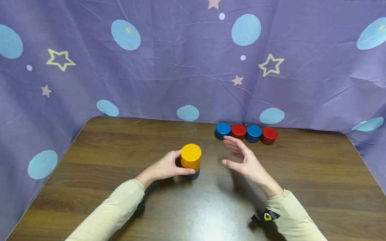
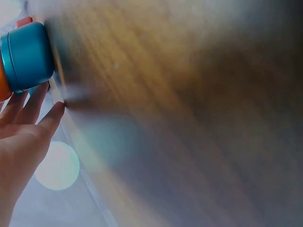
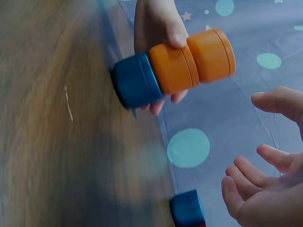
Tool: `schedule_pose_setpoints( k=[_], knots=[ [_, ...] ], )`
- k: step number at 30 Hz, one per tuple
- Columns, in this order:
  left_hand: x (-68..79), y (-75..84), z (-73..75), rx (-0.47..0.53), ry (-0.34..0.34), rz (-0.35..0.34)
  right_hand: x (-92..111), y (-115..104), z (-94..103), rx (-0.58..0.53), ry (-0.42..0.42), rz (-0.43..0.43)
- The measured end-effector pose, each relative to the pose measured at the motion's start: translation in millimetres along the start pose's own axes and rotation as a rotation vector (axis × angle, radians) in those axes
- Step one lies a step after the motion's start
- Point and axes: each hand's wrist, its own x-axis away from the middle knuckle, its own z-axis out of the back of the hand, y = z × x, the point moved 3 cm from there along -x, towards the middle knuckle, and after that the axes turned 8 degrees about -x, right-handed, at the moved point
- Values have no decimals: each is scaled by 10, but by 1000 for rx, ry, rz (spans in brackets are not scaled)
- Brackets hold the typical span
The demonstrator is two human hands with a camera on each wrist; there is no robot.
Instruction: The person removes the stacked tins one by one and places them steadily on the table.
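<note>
A stack of three small round tins stands on the table, with a blue tin at the bottom. Above it sit a middle orange tin and a top orange tin. My left hand grips the stack from the left. Its thumb lies on the middle orange tin in the right wrist view, while the fingers wrap behind. To the right of the stack, my right hand hovers over the table, thumb and fingers spread apart around nothing.
Along the table's back edge, right of the stack, runs a row: a blue tin, a red tin, another blue tin and another red tin. Behind the brown wooden table hangs a purple patterned curtain.
</note>
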Motion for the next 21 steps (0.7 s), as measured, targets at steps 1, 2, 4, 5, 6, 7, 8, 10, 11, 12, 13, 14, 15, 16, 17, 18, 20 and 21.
schedule_pose_setpoints(
  k=[1, 2, 4, 5, 6, 7, 8, 10, 11, 12, 13, 14, 15, 16, 17, 18, 20, 21],
  knots=[
    [2, -1, 0, -3, 1, -2, -5, -4, -24, 0, -8, 5],
    [2, -1, 1, -4, 2, -3, -9, -12, -44, 0, -18, 8],
    [3, 1, 1, -6, 3, -4, -20, -28, -83, 6, -42, 16],
    [4, 0, 0, -7, 4, -6, -23, -34, -102, 9, -55, 18],
    [7, 4, -1, -9, 3, -10, -28, -45, -121, 11, -67, 19],
    [6, 5, -2, -10, 3, -12, -32, -58, -138, 12, -78, 19],
    [5, 7, -1, -9, 4, -10, -38, -71, -156, 11, -90, 17],
    [6, 9, -2, -10, 4, -8, -50, -89, -189, 7, -108, 16],
    [8, 12, -2, -10, 4, -8, -56, -96, -207, 2, -116, 12],
    [8, 15, -2, -9, 3, -8, -62, -107, -227, -2, -123, 9],
    [6, 12, -3, -7, 2, -6, -68, -114, -246, -3, -129, 6],
    [2, 10, -5, -8, 2, -6, -74, -120, -266, -6, -136, 5],
    [-1, 13, -7, -11, 1, -8, -82, -123, -286, -9, -142, 8],
    [-4, 13, -8, -12, 0, -11, -89, -125, -306, -10, -147, 9],
    [-8, 12, -9, -10, 0, -14, -98, -127, -329, -11, -152, 12],
    [-10, 15, -9, -7, 0, -17, -107, -130, -351, -13, -155, 17],
    [-13, 18, -7, -5, -1, -20, -127, -134, -393, -18, -159, 28],
    [-12, 20, -6, -4, -3, -21, -135, -133, -413, -17, -160, 31]
  ],
)
